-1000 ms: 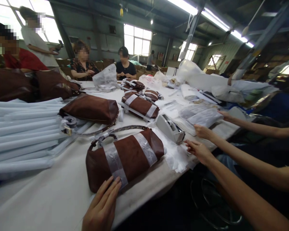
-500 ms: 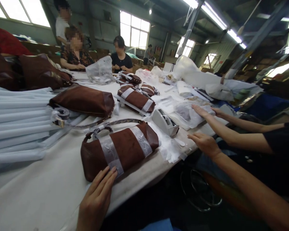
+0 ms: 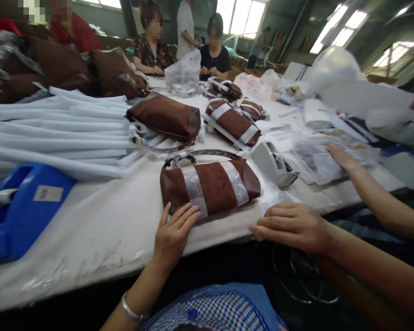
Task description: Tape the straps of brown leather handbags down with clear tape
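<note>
A brown handbag (image 3: 214,186) lies on its side near the table's front edge, two clear wrapping bands around it and its handle stretched behind. My left hand (image 3: 174,232) rests open on its near left side, fingertips touching the left band. My right hand (image 3: 293,227) is at the table edge, right of the bag and apart from it. Its fingers are pressed together; whatever may be between them is hidden. Just behind that hand lies a thin translucent white sheet (image 3: 274,195). A grey tape dispenser (image 3: 274,163) stands beyond the bag's right end.
A blue tape dispenser (image 3: 27,214) stands at front left, before stacked white rolls (image 3: 55,138). More brown handbags (image 3: 167,117) lie farther back. At right, a co-worker's hand (image 3: 343,156) touches a clear plastic bag (image 3: 317,158). Other people sit across the table.
My right hand has come from beside the grey dispenser toward the bag's near right side. My left hand stays on the bag. The view has swung left, bringing in the blue dispenser.
</note>
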Motion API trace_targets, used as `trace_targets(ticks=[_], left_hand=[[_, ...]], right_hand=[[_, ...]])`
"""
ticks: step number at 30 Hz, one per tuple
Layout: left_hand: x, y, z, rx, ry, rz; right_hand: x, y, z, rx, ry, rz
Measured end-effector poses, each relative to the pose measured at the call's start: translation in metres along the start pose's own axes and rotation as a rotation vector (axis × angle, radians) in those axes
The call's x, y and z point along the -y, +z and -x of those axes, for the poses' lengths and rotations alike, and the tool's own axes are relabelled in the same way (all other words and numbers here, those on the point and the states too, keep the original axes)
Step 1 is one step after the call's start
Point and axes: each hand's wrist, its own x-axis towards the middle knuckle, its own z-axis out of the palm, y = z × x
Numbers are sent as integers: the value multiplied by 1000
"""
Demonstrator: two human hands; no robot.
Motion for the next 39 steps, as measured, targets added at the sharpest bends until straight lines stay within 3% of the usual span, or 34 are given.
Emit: trace_targets(ticks=[4, 9, 13, 17, 22, 25, 31, 35, 37, 39], left_hand=[[1, 1, 2, 12, -40, -27], [2, 0, 3, 8, -112, -38], [2, -1, 1, -25, -114, -40], [3, 2, 4, -30, -107, -37], [4, 6, 7, -14, -111, -52], [2, 6, 7, -26, -123, -61], [0, 3, 2, -29, -138, -11], [3, -2, 3, -12, -182, 123], [6, -9, 3, -14, -246, 259], [5, -20, -2, -36, -348, 372]], right_hand=[[6, 19, -48, 61, -70, -244], [-18, 45, -82, 209, -24, -404], [-46, 64, -110, 286, -57, -245], [-64, 76, -143, 443, -96, -13], [-58, 76, -171, 616, -54, 200], [-58, 73, -181, 656, 18, 288], [-107, 70, -184, 498, 274, 369], [-125, 71, -158, 147, 605, 336], [-120, 75, -136, -28, 636, 219], [-113, 82, -113, -120, 582, 108]])
